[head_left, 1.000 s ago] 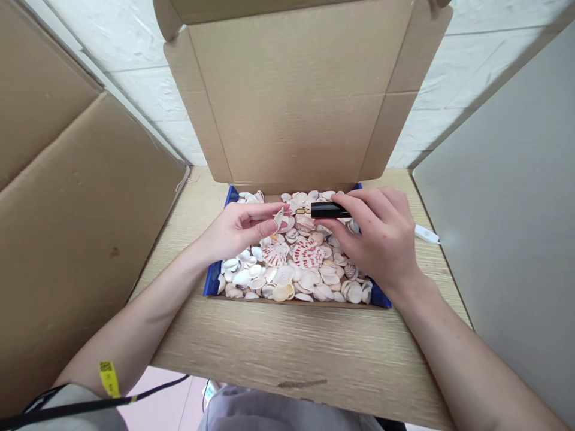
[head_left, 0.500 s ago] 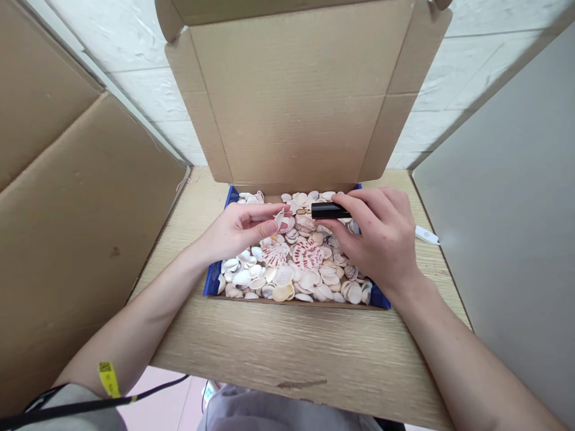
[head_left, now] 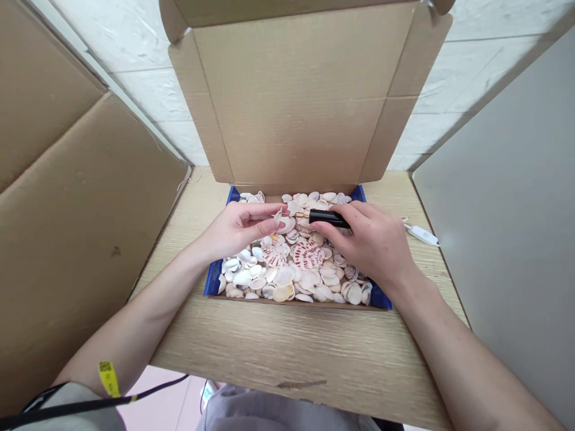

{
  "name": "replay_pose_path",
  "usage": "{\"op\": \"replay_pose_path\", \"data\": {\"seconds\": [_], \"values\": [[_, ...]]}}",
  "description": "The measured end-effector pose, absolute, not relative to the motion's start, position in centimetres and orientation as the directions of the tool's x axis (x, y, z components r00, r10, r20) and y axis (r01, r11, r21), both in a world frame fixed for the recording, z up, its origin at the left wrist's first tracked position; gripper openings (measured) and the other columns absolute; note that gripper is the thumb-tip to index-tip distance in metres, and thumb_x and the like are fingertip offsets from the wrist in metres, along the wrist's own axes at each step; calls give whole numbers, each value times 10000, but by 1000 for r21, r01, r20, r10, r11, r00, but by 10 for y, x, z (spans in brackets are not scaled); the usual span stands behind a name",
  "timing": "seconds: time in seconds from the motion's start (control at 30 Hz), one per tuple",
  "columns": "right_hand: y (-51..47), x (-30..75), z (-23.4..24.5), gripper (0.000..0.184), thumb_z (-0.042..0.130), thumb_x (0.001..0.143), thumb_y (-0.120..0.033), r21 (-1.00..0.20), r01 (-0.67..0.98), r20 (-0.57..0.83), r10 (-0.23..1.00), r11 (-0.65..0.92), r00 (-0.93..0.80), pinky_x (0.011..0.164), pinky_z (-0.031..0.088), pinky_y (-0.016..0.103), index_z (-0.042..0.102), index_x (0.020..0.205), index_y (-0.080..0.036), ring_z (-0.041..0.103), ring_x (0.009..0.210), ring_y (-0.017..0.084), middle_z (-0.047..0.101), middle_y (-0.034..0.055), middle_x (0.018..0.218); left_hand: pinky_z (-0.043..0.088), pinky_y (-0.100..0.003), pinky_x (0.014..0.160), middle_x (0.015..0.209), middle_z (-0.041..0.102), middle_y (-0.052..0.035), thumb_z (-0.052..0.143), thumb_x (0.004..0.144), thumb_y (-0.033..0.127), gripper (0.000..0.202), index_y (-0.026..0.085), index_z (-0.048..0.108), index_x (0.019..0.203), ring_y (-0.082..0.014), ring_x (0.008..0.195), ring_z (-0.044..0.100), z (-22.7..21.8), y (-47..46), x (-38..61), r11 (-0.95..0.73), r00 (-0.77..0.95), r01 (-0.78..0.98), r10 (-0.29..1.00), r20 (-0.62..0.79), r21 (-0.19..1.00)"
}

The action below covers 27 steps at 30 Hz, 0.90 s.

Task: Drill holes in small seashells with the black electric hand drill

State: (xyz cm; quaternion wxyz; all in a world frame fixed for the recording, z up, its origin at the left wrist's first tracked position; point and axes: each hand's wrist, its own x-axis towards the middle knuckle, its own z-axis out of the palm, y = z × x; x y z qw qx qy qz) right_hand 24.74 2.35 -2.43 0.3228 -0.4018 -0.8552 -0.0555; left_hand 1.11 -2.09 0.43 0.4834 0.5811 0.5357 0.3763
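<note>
Between the fingertips and thumb of my left hand [head_left: 238, 228] is a small whitish seashell [head_left: 279, 216], tilted up on its edge. My right hand [head_left: 376, 239] is wrapped round a black mini drill [head_left: 329, 218] with a brass chuck [head_left: 302, 215]. The drill points left, and its thin bit reaches the shell or lies very close to it; I cannot tell whether it touches. Both hands are over an opened cardboard box [head_left: 287, 303] filled with loose seashells [head_left: 309, 279]. Two fan-shaped shells with red-brown marks, one being this scallop shell [head_left: 308, 254], lie near the middle.
The box lid [head_left: 296, 96] stands up at the back against a white brick wall [head_left: 144, 42]. A white inline switch [head_left: 422, 234] on a cord lies on the wooden table [head_left: 269, 341]. Cardboard [head_left: 90, 209] rises on the left, a grey panel [head_left: 512, 179] on the right.
My right hand has shifted slightly left and down with the drill, its tip now nearer the shell. More of the white switch and cord shows. My left hand has barely moved.
</note>
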Motion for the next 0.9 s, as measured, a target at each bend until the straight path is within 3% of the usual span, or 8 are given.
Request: {"op": "replay_pose_path", "data": {"seconds": [0.57, 0.73, 0.9], "values": [[25, 247, -24, 373, 578, 883, -528, -162, 707, 610, 633, 689, -477, 545, 367, 279, 668, 850, -167, 609, 633, 148, 678, 30, 721, 568, -318, 802, 1105, 748, -65, 716, 792, 409, 370, 231, 729, 1115, -224, 941, 704, 7, -20, 10, 46, 162, 266, 983, -91, 963], [26, 248, -19, 313, 621, 866, -477, -55, 677, 699, 513, 734, -499, 604, 425, 289, 645, 908, -168, 587, 675, 165, 672, 43, 750, 566, -292, 782, 1123, 740, -88, 720, 799, 391, 412, 191, 704, 1158, -215, 953, 709, 6, -20, 6, 73, 183, 229, 976, -117, 971], [27, 249, -15, 255, 682, 836, -364, -6, 658, 753, 436, 753, -492, 689, 455, 332, 626, 996, -174, 585, 782, 205, 689, 78, 865, 564, -243, 806, 1167, 724, -68, 719, 821, 295, 362, 225, 690, 1175, -186, 1000, 710, 2, -20, 4, 71, 242, 114, 965, -97, 991]]}}
